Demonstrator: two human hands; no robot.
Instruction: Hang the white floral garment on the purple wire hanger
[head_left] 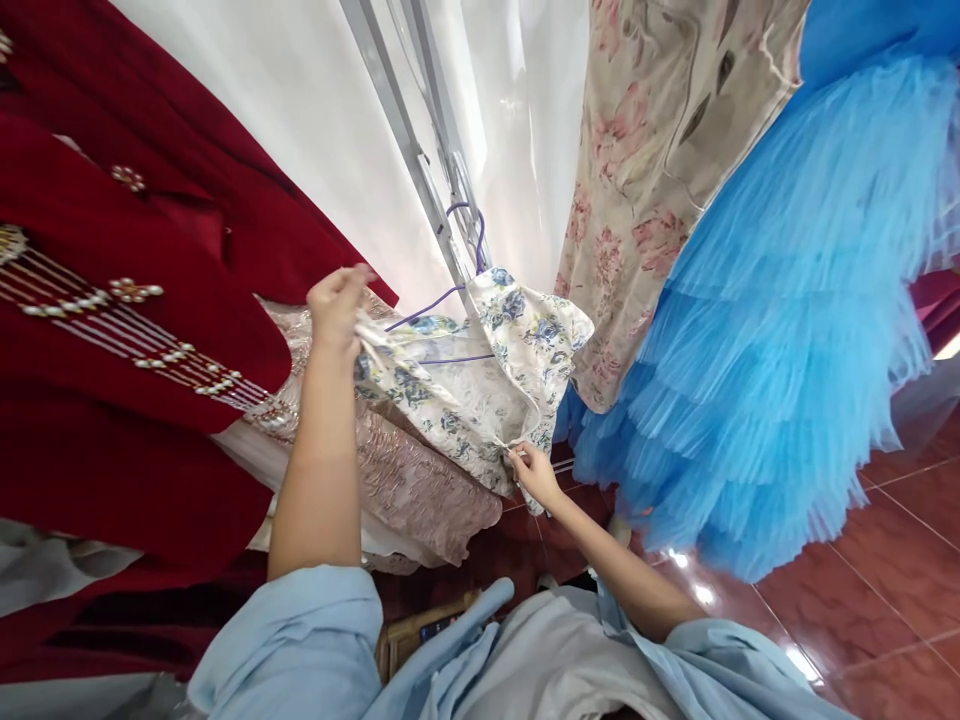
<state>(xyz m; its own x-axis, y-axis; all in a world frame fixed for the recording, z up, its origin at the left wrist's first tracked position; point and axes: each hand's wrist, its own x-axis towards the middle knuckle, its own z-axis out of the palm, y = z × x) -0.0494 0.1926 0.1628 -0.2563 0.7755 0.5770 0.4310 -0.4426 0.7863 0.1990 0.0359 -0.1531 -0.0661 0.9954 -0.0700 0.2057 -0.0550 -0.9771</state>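
Looks forward and down from head height, fairly near the floral garment at the frame's centre.

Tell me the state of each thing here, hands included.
Left hand: raised, blurred, gripping white garment
Right hand: pinching white garment's edge
White garment: on hanger, gaping open
Hanger: inside white garment, partly showing
Sleeves: rolled up
Red garment: hanging, beaded
Blue dress: hanging, tiered
Pink-flowered garment: hanging
Floor: shiny

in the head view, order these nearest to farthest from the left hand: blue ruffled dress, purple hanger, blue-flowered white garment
1. Blue-flowered white garment: gripped, with white strips running into the left hand
2. Purple hanger: just right of it
3. Blue ruffled dress: far right
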